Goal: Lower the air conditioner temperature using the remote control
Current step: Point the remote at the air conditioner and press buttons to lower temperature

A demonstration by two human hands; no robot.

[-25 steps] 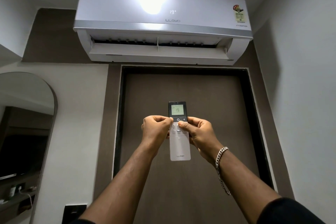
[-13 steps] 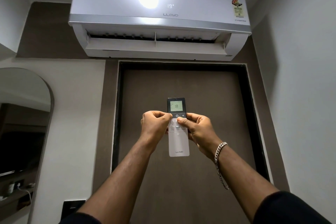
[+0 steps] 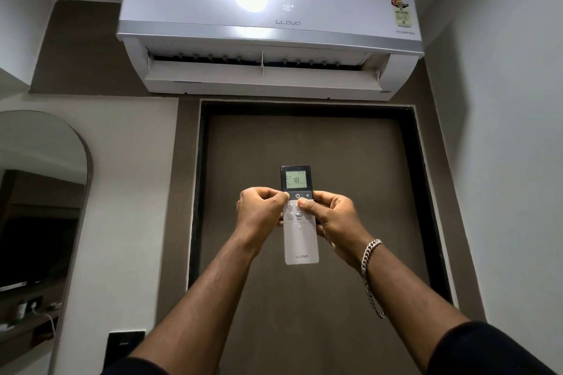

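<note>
A white wall air conditioner [image 3: 268, 30] hangs high above a door, its flap open and its front display reading 18. I hold a slim white remote control [image 3: 300, 243] upright in front of me, its lit screen showing 18. My left hand [image 3: 260, 213] grips the remote's left edge, thumb resting at the top-left button by the screen. My right hand [image 3: 332, 218] grips the right edge, and its thumb lies on the buttons just under the power key.
A brown door [image 3: 307, 298] in a dark frame fills the wall behind the remote. An arched mirror [image 3: 39, 207] stands at the left, with a black wall switch [image 3: 125, 344] below. A white wall [image 3: 502, 161] closes the right side.
The remote screen went from 19 to 18, and the air conditioner's display has followed from 19 to 18. Both hands keep their hold on the remote.
</note>
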